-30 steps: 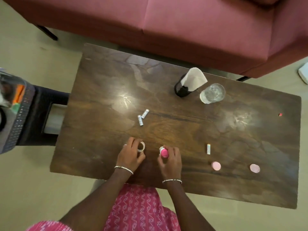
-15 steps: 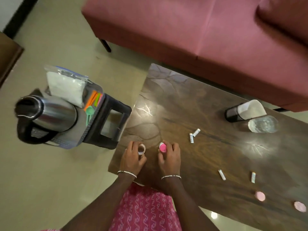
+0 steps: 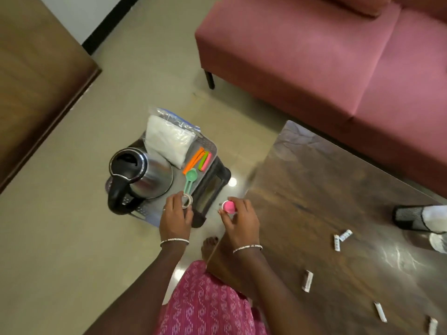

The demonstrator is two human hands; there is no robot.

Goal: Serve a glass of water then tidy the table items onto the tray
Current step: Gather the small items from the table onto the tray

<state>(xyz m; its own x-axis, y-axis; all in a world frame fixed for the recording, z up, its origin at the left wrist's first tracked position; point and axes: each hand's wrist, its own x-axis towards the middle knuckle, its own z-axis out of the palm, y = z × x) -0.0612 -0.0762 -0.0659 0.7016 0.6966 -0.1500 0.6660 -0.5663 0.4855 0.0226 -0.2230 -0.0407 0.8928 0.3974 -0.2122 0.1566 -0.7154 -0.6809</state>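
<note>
My left hand (image 3: 175,217) grips a small clear tape roll (image 3: 187,200) over the near edge of the grey tray (image 3: 211,148), which rests on a black stool beside the table. My right hand (image 3: 238,220) holds a small pink-capped container (image 3: 228,206) above the floor gap between the stool and the dark wooden table (image 3: 314,189). On the tray stand a steel kettle (image 3: 142,174), a white plastic bag (image 3: 168,141), coloured clips (image 3: 199,159) and a green spoon (image 3: 189,180). Several small white packets (image 3: 307,281) lie on the table. The water glass (image 3: 439,243) is cut off at the right edge.
A black mesh napkin holder (image 3: 408,217) stands at the table's right edge. A pink sofa (image 3: 326,56) runs behind the table. A brown wooden surface (image 3: 36,68) fills the far left. My bare foot (image 3: 209,247) rests on the floor beside the table's corner.
Both hands lifted their items off the table and carried them left. The left hand with the tape roll now hangs over the tray; the view swung left.
</note>
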